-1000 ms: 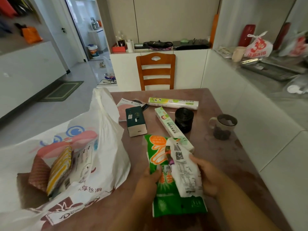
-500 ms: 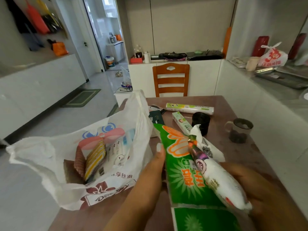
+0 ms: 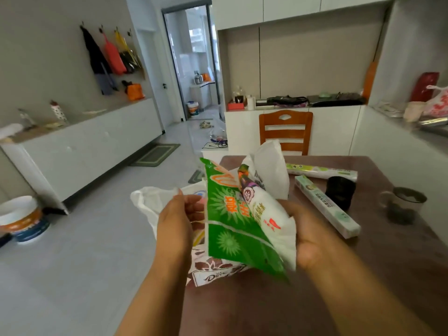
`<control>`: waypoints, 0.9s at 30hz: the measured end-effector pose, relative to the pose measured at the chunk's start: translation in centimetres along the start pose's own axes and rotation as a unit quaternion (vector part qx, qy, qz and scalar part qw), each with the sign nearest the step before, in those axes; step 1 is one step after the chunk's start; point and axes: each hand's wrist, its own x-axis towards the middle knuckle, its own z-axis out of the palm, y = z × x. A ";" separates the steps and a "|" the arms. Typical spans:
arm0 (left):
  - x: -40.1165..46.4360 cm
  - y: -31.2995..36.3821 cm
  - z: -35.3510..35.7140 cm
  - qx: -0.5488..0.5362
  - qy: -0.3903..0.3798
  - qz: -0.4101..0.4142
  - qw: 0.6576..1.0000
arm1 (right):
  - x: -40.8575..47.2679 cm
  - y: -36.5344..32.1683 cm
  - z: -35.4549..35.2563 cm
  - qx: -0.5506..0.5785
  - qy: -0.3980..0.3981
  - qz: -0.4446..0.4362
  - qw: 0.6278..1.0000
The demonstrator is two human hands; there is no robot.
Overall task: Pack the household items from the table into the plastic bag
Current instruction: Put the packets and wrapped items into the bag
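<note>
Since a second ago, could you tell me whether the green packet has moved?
Yes. The green packet has left the table near the long box, moving left toward the plastic bag.

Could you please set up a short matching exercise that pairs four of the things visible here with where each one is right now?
Things:
1. green packet
2. black roll
3. glass mug
4. wooden chair

Places:
A. at the far end of the table
B. held up between both hands, beside the plastic bag
C. near the table's right edge
D. standing on the table next to the long slim box

Pairs: 1-B, 2-D, 3-C, 4-A
</note>
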 end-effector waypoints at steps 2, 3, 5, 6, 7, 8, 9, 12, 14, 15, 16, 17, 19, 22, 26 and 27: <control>-0.2 -0.4 -1.2 0.064 0.012 0.054 0.996 | -1.1 -1.4 -4.7 -0.029 0.072 -0.076 0.994; -0.5 -0.6 -1.8 0.128 0.031 0.104 0.986 | -1.1 -1.6 -5.4 -0.038 0.102 -0.057 0.992; -0.8 -0.7 -2.8 0.256 0.093 0.223 0.936 | -0.4 -1.0 -5.4 -0.099 0.113 -0.044 0.988; -1.0 -0.6 -3.0 0.295 0.132 0.257 0.911 | -0.2 -0.7 -5.6 -0.097 0.126 -0.047 0.986; -0.8 -0.8 -3.3 0.315 0.182 0.277 0.889 | -0.1 -0.8 -5.8 -0.095 0.148 -0.047 0.983; -0.5 -1.0 -3.6 0.312 0.230 0.283 0.877 | 0.0 -0.8 -5.9 -0.099 0.178 -0.045 0.978; 0.1 -1.1 -3.9 0.295 0.267 0.279 0.874 | 0.1 -0.8 -5.9 -0.105 0.194 -0.039 0.975; 1.9 -0.6 -4.8 0.227 0.274 0.203 0.912 | 1.4 -0.8 -5.6 -0.123 0.232 -0.023 0.965; 3.1 0.1 -5.0 0.178 0.211 0.118 0.954 | 2.4 -1.1 -4.9 -0.127 0.241 -0.024 0.962; 3.4 0.5 -5.0 0.167 0.168 0.095 0.967 | 2.9 -1.3 -4.5 -0.136 0.252 -0.029 0.958; 3.6 0.8 -4.8 0.153 0.134 0.082 0.976 | 3.5 -1.6 -4.1 -0.147 0.257 -0.035 0.954; 3.5 1.3 -4.7 0.137 0.109 0.075 0.982 | 4.1 -1.7 -3.6 -0.156 0.263 -0.040 0.951; 3.0 2.4 -4.3 0.103 0.073 0.058 0.990 | 5.2 -2.0 -2.1 -0.158 0.279 -0.056 0.946; 2.5 3.9 -3.9 0.023 0.026 0.013 0.999 | 8.1 -1.9 -0.7 -0.193 0.317 -0.077 0.925; 3.3 4.5 -3.2 -0.007 -0.012 -0.047 0.999 | 13.1 -0.8 -5.3 -0.398 0.308 -0.061 0.862; 3.5 4.5 -3.1 -0.008 -0.019 -0.050 0.999 | 13.2 -0.3 -4.7 -0.437 0.311 -0.050 0.843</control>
